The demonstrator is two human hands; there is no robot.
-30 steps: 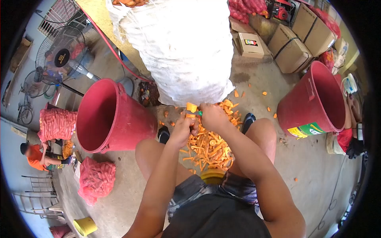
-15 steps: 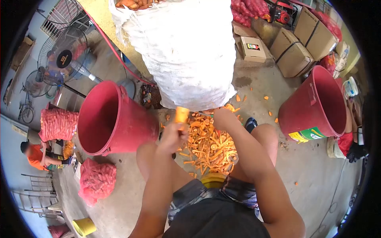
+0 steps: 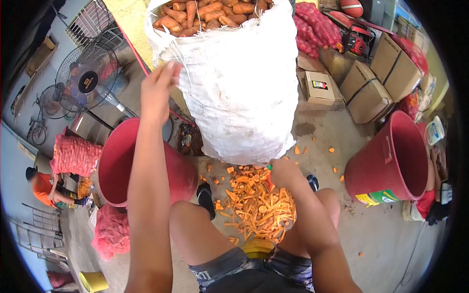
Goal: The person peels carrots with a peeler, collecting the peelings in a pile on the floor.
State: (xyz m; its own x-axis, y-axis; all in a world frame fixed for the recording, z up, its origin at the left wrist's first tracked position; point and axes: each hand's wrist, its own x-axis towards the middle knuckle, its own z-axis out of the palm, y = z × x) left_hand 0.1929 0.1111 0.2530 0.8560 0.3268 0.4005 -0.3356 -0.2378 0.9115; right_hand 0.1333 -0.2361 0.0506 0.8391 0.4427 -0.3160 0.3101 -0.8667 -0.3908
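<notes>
My left hand [image 3: 160, 88] is raised at the left side of a tall white woven sack [image 3: 239, 88]. Its fingers are loosely bent and apart, with nothing seen in them. Carrots [image 3: 210, 14] fill the open top of the sack, above and to the right of that hand. Low in front of the sack, my right hand [image 3: 286, 173] is closed around a knife, mostly hidden, with a bit of green [image 3: 269, 167] showing at the fist. Carrot trimmings and cut pieces [image 3: 259, 205] lie heaped on the floor between my legs, below the right hand.
Large red bins stand left [image 3: 181, 171] and right [image 3: 371, 161]. A yellow container edge [image 3: 258, 248] shows beneath me. A fan [image 3: 88, 80], a filled red mesh sack [image 3: 75, 154] and a seated person [image 3: 44, 188] are at left. Cardboard boxes [image 3: 366, 93] stand at back right.
My left hand has moved up and left from above the trimmings to the sack's side; the orange carrot piece it held is gone from it. The view has tilted up, showing more carrots.
</notes>
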